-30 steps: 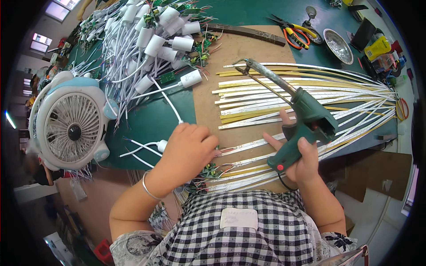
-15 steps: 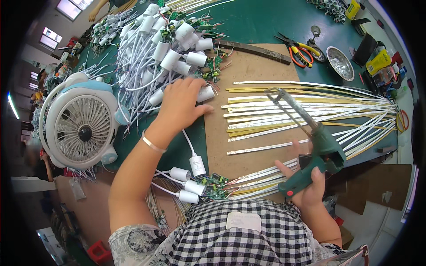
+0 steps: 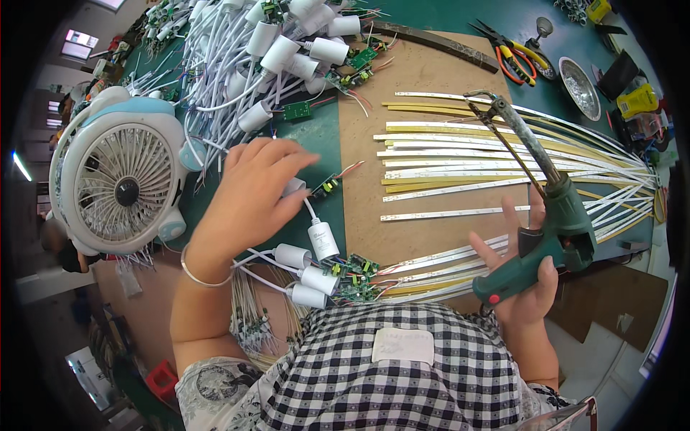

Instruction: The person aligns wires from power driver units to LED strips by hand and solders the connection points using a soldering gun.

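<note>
1. Left of centre, the left hand (image 3: pixel 251 192) arches over a white cap (image 3: pixel 295 187), fingers curved; whether it pinches it, I cannot tell.
2. Right of centre, the right hand (image 3: pixel 530 302) cradles a green soldering iron (image 3: pixel 566 215), some fingers stretched out.
3. Best, I judge: hold the cap's body steady, iron tip clear of the strips (image 3: pixel 431 214).

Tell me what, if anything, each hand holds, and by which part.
The right hand holds the green soldering tool by its handle. The left hand is over a white cylinder; whether it grips it cannot be told.
</note>
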Action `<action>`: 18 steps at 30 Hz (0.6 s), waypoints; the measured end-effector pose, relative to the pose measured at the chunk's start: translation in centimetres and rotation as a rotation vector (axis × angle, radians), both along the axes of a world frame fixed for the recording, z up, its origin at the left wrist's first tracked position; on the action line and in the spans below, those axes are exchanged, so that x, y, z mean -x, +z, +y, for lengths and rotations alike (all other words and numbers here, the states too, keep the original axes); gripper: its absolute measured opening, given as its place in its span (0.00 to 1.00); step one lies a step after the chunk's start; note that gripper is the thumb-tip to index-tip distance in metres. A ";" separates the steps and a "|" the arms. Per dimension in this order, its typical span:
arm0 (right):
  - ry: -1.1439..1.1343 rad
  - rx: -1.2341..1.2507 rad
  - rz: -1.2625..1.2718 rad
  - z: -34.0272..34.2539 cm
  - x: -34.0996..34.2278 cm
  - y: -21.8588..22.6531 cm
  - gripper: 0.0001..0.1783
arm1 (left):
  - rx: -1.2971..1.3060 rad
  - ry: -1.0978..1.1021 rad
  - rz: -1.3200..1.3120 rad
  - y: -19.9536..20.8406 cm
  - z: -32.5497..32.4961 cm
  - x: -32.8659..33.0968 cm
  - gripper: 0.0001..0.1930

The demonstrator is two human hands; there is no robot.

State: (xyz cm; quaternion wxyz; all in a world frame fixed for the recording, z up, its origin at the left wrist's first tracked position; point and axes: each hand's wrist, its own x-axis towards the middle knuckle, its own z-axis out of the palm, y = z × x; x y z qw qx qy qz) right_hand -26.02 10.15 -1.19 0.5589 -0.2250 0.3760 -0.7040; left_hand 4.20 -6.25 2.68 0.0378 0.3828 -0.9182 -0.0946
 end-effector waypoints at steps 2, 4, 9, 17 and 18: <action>0.001 -0.007 0.036 0.0 -0.3 0.1 0.43 | 0.025 0.011 0.107 -1.2 -0.3 1.9 0.22; 0.002 -0.017 0.023 0.1 -0.5 0.1 0.43 | -0.037 0.050 0.147 -2.6 -0.5 3.7 0.15; 0.028 0.035 -0.056 0.6 -0.3 -0.2 0.39 | -0.072 0.083 0.214 -4.4 -0.7 5.3 0.08; 0.075 -0.034 -0.091 0.8 0.0 0.3 0.41 | -0.261 0.000 0.294 -3.3 2.9 4.9 0.03; 0.073 -0.047 -0.092 0.2 -0.2 0.2 0.41 | -0.241 -0.007 0.320 -3.3 3.1 5.0 0.03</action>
